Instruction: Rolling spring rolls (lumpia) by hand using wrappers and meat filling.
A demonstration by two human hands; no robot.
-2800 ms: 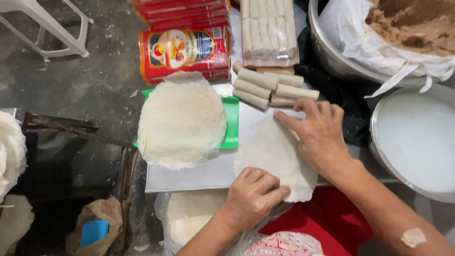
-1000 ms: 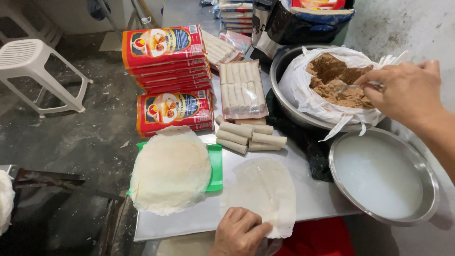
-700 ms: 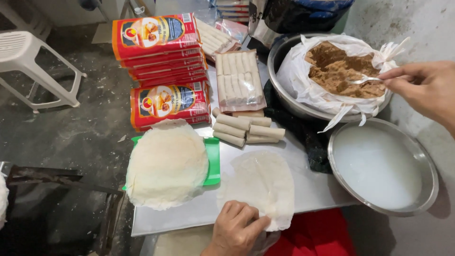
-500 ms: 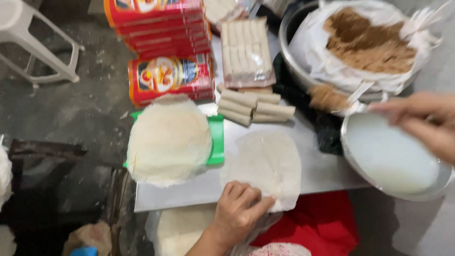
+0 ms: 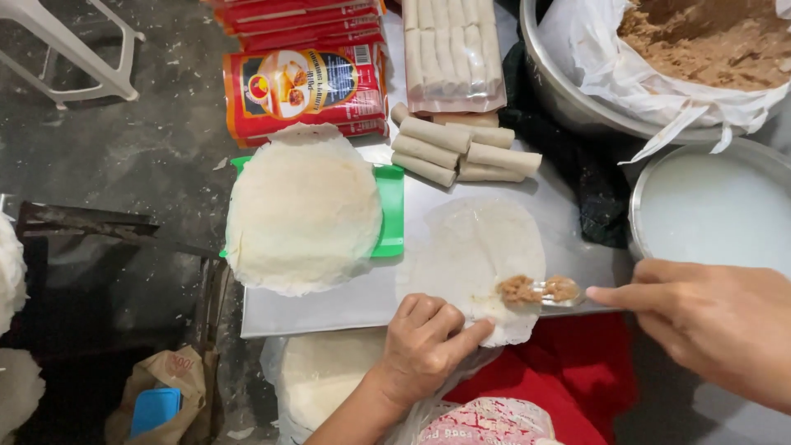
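A thin round wrapper (image 5: 478, 251) lies flat on the metal board (image 5: 329, 303). My left hand (image 5: 428, 346) presses down on its near edge with the fingertips. My right hand (image 5: 709, 321) holds a spoon (image 5: 556, 292) whose bowl rests on the wrapper's near right part, with brown filling (image 5: 527, 289) on and beside it. A stack of round wrappers (image 5: 301, 210) sits on a green tray (image 5: 392, 210) to the left. Several finished rolls (image 5: 461, 152) lie at the board's far edge.
A large bowl lined with plastic holds brown filling (image 5: 700, 41) at the top right. A metal bowl of white liquid (image 5: 717, 206) stands below it. Red packets (image 5: 305, 82) and a wrapped pack of rolls (image 5: 453, 49) lie behind. A white stool (image 5: 74, 49) stands far left.
My right hand came back from the filling bowl with a loaded spoon and set it down on the wrapper. My left hand stayed on the wrapper's near edge.
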